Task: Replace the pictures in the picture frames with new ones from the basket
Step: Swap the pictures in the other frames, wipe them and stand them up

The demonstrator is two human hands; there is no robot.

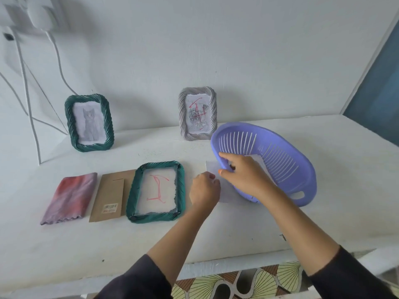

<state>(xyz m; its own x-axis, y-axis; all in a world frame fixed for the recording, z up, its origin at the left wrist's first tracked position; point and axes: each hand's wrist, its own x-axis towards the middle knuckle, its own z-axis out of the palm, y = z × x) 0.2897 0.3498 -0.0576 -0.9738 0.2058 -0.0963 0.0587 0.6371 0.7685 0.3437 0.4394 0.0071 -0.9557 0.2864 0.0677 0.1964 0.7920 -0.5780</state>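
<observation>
1. Basket (280, 160) at 3 o'clock of bench centre, tipped up on its near edge. Right hand (244, 173) grips the rim's left side, fingers wrapped round it. Risk: if the grip slips or the tilt goes further, it drops or flips and the new picture (258, 159) inside slides out
2. Grey frame (197, 113) stands at 12 o'clock, just beside the basket's far rim. Risk: swinging the basket that way likely knocks it over
3. Open green frame (155, 190) lies face down at centre with its back off and a red-marked paper in it. Risk: a left forearm sweep could shift that loose paper
4. White sheet (224, 190) lies flat, partly under the basket. Left hand (205, 190) is at its left edge with fingers curled; can't tell if it pinches the sheet. Risk: pulling while the basket bears on it may crease or tear it
5. Room: white wall (216, 50), white cables (28, 100) at 10 o'clock, blue panel (377, 93) at 2 o'clock
6. Bench (216, 234): white, matt, so white paper is low contrast. It also carries the cat frame (89, 123) at 10 o'clock, and the cloth (69, 197) and cardboard backing (110, 195) at 9 o'clock
</observation>
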